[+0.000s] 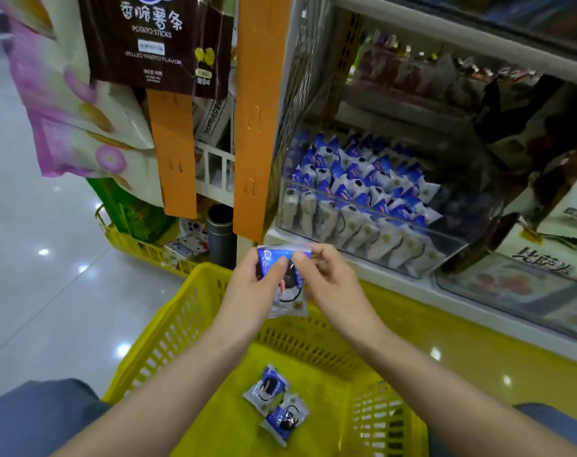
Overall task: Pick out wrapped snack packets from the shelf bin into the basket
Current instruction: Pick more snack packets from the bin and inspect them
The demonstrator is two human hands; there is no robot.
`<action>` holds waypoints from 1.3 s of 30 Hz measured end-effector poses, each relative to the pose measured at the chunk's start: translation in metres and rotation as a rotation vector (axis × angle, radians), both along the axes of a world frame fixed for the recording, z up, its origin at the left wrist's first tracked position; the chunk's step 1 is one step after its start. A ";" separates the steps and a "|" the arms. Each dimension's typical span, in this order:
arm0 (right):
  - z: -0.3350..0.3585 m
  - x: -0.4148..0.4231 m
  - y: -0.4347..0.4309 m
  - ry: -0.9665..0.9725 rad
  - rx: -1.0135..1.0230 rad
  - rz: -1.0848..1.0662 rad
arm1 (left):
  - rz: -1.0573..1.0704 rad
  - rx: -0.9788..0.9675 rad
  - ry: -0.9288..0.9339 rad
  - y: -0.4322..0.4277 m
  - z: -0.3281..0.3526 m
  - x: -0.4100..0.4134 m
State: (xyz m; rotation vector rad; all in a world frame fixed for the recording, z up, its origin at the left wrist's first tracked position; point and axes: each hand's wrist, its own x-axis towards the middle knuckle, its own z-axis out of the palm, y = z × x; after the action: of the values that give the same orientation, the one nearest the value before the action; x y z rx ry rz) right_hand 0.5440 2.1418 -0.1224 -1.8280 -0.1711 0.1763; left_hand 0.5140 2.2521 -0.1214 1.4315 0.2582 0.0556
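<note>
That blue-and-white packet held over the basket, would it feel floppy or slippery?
Probably light: the left hand and right hand pinch the packet with fingertips. Its glossy film looks slippery, the edges floppy. Unlikely to roll: two packets lie flat in the basket.

Below me the yellow slatted plastic basket [168, 324] gapes open, only two blue-and-white wrapped packets [268, 389] lying on its floor.

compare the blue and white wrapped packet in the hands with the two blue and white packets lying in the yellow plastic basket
The held blue-and-white wrapped packet is pinched between the left hand and right hand above the yellow plastic basket's far rim; the two basket packets lie untouched on its floor. The held packet hangs upright; those two lie flat, touching. All show the same wrapper design.
</note>
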 end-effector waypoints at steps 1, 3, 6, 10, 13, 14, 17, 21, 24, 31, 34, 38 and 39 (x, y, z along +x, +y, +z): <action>-0.005 0.000 -0.001 0.024 -0.016 -0.006 | -0.027 -0.013 0.021 0.000 -0.004 -0.002; -0.011 -0.001 -0.005 0.056 -0.008 -0.031 | -0.078 0.005 0.045 0.000 -0.011 -0.006; -0.016 -0.004 -0.008 0.060 0.002 -0.013 | -0.104 0.084 0.068 0.003 -0.018 -0.008; -0.019 -0.007 -0.008 -0.048 -0.078 0.092 | -0.112 0.156 0.081 0.011 -0.025 -0.007; -0.019 -0.012 -0.010 -0.307 -0.317 0.141 | -0.123 0.080 0.149 0.016 -0.029 -0.008; -0.018 -0.013 -0.011 -0.393 -0.392 0.162 | -0.122 0.036 0.187 0.016 -0.029 -0.008; -0.018 -0.013 -0.015 -0.530 -0.519 0.201 | -0.129 -0.060 0.265 0.018 -0.029 -0.007; -0.021 -0.007 -0.016 -0.214 -0.235 -0.010 | -0.201 -0.029 0.273 0.020 -0.032 -0.007; -0.024 0.000 -0.019 0.177 0.067 -0.169 | -0.185 -0.001 0.262 0.020 -0.036 -0.008; -0.034 -0.010 -0.027 0.560 0.060 0.068 | -0.017 0.115 0.139 0.035 -0.045 -0.005; -0.042 -0.016 -0.027 0.379 -0.330 0.228 | -0.070 0.347 0.022 0.036 -0.048 -0.006; -0.041 -0.020 -0.028 0.033 -0.496 0.193 | -0.179 0.526 -0.101 0.035 -0.052 -0.012; -0.039 -0.021 -0.029 -0.030 -0.505 0.179 | -0.187 0.557 -0.129 0.035 -0.052 -0.014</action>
State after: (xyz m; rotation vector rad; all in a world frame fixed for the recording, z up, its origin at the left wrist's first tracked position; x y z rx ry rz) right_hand 0.5234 2.1131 -0.1616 -2.3179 -0.3351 0.3420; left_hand 0.5001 2.2872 -0.1730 1.9909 -0.0045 0.0697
